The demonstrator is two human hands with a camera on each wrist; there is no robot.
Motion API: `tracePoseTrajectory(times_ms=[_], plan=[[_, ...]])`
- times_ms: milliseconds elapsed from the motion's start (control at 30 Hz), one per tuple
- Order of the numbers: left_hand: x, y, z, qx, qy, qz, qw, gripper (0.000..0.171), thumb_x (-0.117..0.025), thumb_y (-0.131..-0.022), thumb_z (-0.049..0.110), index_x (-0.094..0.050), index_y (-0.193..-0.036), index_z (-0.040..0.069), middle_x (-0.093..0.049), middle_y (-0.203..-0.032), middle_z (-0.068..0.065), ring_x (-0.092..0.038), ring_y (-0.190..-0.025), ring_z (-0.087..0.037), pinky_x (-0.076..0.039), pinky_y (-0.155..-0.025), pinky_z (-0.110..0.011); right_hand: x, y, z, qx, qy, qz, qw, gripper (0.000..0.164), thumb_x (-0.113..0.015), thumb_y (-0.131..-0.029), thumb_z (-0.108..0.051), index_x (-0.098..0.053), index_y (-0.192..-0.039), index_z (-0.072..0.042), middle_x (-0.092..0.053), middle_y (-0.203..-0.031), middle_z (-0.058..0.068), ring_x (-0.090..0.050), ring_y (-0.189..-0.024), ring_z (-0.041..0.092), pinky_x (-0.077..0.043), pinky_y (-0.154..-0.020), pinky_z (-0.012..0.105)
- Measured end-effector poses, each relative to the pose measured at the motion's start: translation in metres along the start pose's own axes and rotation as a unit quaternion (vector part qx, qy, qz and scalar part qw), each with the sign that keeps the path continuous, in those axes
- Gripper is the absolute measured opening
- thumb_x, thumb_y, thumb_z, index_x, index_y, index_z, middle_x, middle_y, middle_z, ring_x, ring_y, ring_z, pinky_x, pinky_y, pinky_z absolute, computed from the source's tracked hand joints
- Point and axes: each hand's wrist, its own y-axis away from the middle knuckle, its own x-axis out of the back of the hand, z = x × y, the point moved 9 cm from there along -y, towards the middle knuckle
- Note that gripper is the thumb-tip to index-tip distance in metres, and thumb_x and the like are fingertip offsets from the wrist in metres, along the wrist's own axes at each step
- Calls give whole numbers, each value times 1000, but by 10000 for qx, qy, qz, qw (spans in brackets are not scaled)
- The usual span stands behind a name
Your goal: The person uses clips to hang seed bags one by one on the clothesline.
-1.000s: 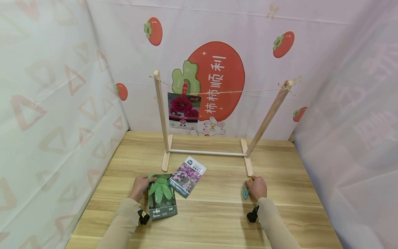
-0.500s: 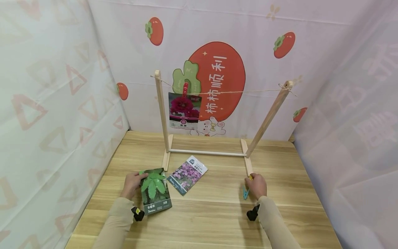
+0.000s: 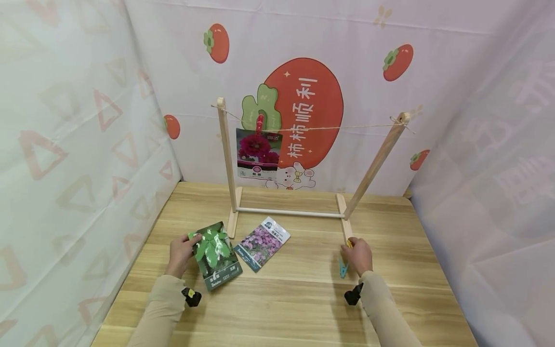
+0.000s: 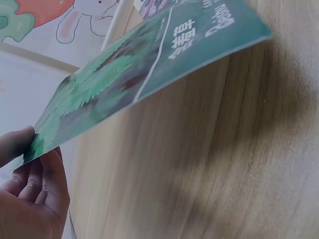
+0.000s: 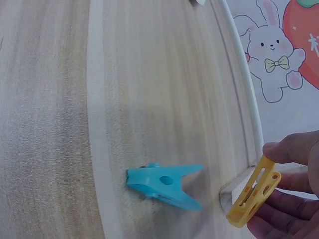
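My left hand (image 3: 179,254) pinches the upper left edge of a green-leaf seed packet (image 3: 217,255), thumb on its front and fingers behind. In the left wrist view the packet (image 4: 114,79) slants above the tabletop. My right hand (image 3: 361,257) holds a yellow clothespin (image 5: 253,194) between thumb and fingers. Just beside it on the table lies a blue clothespin (image 5: 164,184). A second seed packet with pink-purple flowers (image 3: 263,243) lies flat to the right of the green one. From the string (image 3: 329,128) hangs a magenta-flower packet (image 3: 257,154), gripped by a red clothespin (image 3: 259,124).
A wooden stand carries the string between its left post (image 3: 227,154) and right post (image 3: 377,164). A white rod (image 3: 290,212) joins its feet low down. Printed cloth (image 3: 347,29) encloses the wooden table (image 3: 282,308) at the back and sides.
My left hand has lifted the green-leaf packet and drawn it left and away from me, off the pink-purple packet's corner. The yellow clothespin is raised slightly; the blue one stays on the table.
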Motion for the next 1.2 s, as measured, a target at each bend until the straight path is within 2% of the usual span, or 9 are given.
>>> tracePoseTrajectory(times_ms=[233, 333, 467, 767, 833, 1000, 1200], plan=[[-3, 3, 9, -122, 230, 125, 9996, 48, -64, -95, 26, -56, -126, -9, -67, -94, -1, -62, -72, 0, -54, -67, -17, 8, -2, -11, 249, 0, 165, 9996, 41, -65, -91, -14, -60, -123, 12, -66, -106, 29, -64, -91, 35, -53, -80, 50], [-6, 4, 12, -166, 211, 110, 9996, 49, -64, -95, 28, -56, -128, -7, -67, -95, 1, -62, -72, 0, -54, -67, -17, 14, -2, -17, 346, -14, 265, 9990, 40, -66, -91, -14, -61, -122, 11, -67, -104, 27, -64, -90, 34, -53, -80, 50], [-11, 6, 17, -235, 200, 104, 9995, 50, -65, -94, 30, -57, -128, -6, -67, -101, -2, -62, -73, 1, -55, -69, -17, 24, -2, -25, 484, 3, 367, 9982, 39, -67, -90, -13, -62, -120, 11, -67, -102, 27, -63, -89, 34, -53, -79, 49], [-14, 7, 32, -347, 33, 79, 9994, 51, -64, -95, 30, -56, -130, -6, -66, -118, -18, -62, -71, 2, -55, -68, -16, 40, 0, -38, 946, 218, 579, 9936, 35, -68, -89, -12, -64, -116, 11, -67, -100, 26, -63, -88, 34, -52, -78, 49], [-15, 6, 36, -390, 70, 38, 9992, 51, -64, -95, 29, -56, -130, -6, -67, -113, -16, -62, -71, 2, -55, -67, -16, 43, 0, -42, 1060, 246, 654, 9919, 34, -69, -89, -12, -64, -114, 10, -67, -97, 25, -63, -86, 33, -52, -77, 49], [-17, 8, 45, -439, 158, -29, 9989, 51, -65, -94, 29, -57, -129, -6, -69, -96, 0, -63, -70, 3, -55, -67, -16, 48, 0, -50, 1246, 312, 786, 9886, 33, -68, -90, -14, -65, -114, 9, -65, -97, 24, -61, -87, 34, -51, -76, 50], [-20, 11, 54, -565, 187, -41, 9982, 50, -65, -94, 28, -57, -128, -8, -70, -100, -4, -63, -69, 3, -55, -66, -16, 54, 0, -59, 1316, 277, 901, 9868, 34, -68, -91, -14, -64, -116, 8, -65, -99, 24, -61, -89, 34, -51, -78, 50]])
